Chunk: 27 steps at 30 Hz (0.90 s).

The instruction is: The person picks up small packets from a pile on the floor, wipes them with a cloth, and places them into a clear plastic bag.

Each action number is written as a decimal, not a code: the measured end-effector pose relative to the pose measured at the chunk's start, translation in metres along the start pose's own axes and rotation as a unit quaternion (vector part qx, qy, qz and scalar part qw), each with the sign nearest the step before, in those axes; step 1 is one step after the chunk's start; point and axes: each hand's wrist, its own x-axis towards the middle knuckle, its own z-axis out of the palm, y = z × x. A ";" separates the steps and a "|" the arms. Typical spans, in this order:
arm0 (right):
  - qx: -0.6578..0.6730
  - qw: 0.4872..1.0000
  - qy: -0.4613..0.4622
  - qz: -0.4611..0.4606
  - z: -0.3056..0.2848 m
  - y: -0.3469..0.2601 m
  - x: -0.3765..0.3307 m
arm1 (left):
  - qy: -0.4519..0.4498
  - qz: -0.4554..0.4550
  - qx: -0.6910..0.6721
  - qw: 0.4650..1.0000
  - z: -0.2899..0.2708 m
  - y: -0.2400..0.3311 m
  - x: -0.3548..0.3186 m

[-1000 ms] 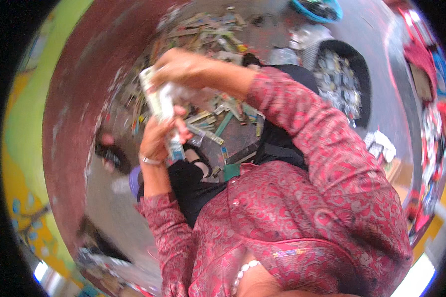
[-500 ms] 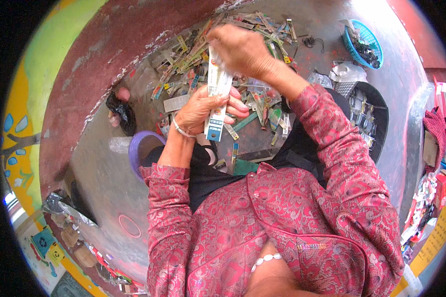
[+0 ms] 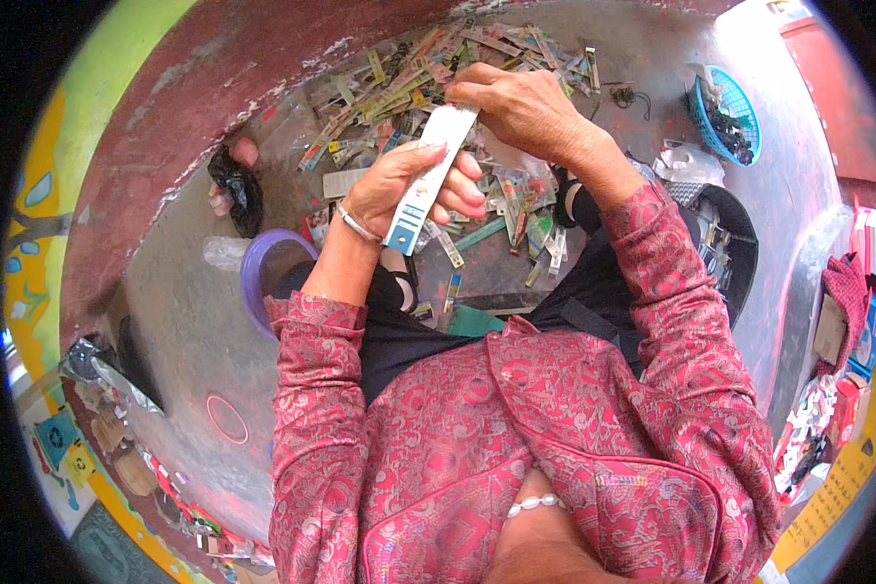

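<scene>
A long, narrow white packet (image 3: pixel 430 175) with a blue lower end slants up and to the right in front of me. My left hand (image 3: pixel 384 185) grips it, thumb across the top face and fingers curled behind. At its upper end my right hand (image 3: pixel 526 109) is closed, with thumb and fingers pinching the packet's end. What is inside the packet, if anything, does not show. Beyond and below both hands, many similar narrow packets and strips (image 3: pixel 399 95) lie heaped on the floor.
A blue basket (image 3: pixel 727 115) with dark items stands at the far right. Nearer, a black tub (image 3: pixel 740 255) holds several small packets. To the left are a purple basin (image 3: pixel 254 282), a black plastic bag (image 3: pixel 234 190) and a pink ring (image 3: pixel 227 419). The dark red wall (image 3: pixel 156 127) curves behind.
The packet has tilted, its upper end swinging right and its blue end left. My right hand has moved right and slightly down, and its motion blur is gone. My left hand keeps its hold.
</scene>
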 end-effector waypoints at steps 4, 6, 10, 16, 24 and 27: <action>0.077 0.997 0.024 0.006 0.006 0.008 -0.006 | -0.074 0.000 -0.124 0.990 0.001 0.007 -0.002; 0.185 0.981 -0.032 0.053 -0.006 0.000 -0.004 | -0.173 0.018 -0.135 0.975 -0.017 0.010 -0.002; 0.449 0.852 -0.172 0.208 0.011 0.006 -0.010 | -0.086 0.047 -0.159 0.982 -0.039 0.021 -0.006; 0.641 0.650 -0.240 0.331 0.011 -0.016 -0.009 | 0.129 0.232 -0.027 0.964 -0.028 0.015 -0.001; 0.700 0.561 -0.291 0.333 0.028 -0.042 -0.010 | 0.068 0.179 0.002 0.981 -0.008 0.004 0.015; 0.668 0.632 -0.302 0.252 0.024 -0.041 -0.006 | 0.081 0.185 -0.030 0.979 -0.018 0.004 0.015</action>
